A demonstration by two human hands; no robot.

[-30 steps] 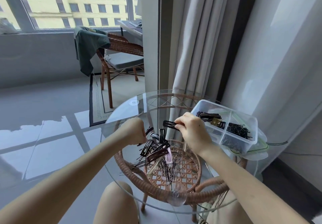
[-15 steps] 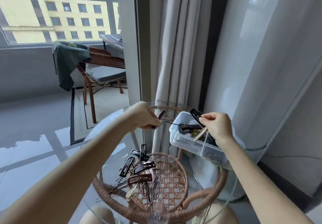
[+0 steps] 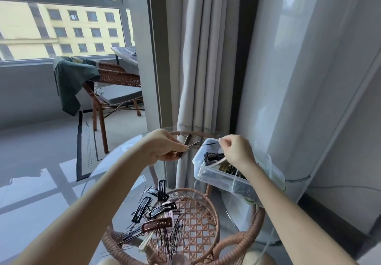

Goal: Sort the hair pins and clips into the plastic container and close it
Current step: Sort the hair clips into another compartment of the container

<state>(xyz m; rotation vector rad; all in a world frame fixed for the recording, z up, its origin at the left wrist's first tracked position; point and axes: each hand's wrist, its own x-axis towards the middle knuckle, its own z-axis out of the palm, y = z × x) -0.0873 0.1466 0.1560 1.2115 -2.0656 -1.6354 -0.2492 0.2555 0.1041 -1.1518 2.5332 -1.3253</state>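
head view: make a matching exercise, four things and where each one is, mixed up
1. plastic container
2. grey-brown clip
3. reddish-brown clip
4. green cloth

a. draped on the wicker chair
b. under the right hand, which holds a cream clip
c. in the pile on the glass table
d. pinched in the left hand

Pairs: 1-b; 2-d; 3-c; 4-a
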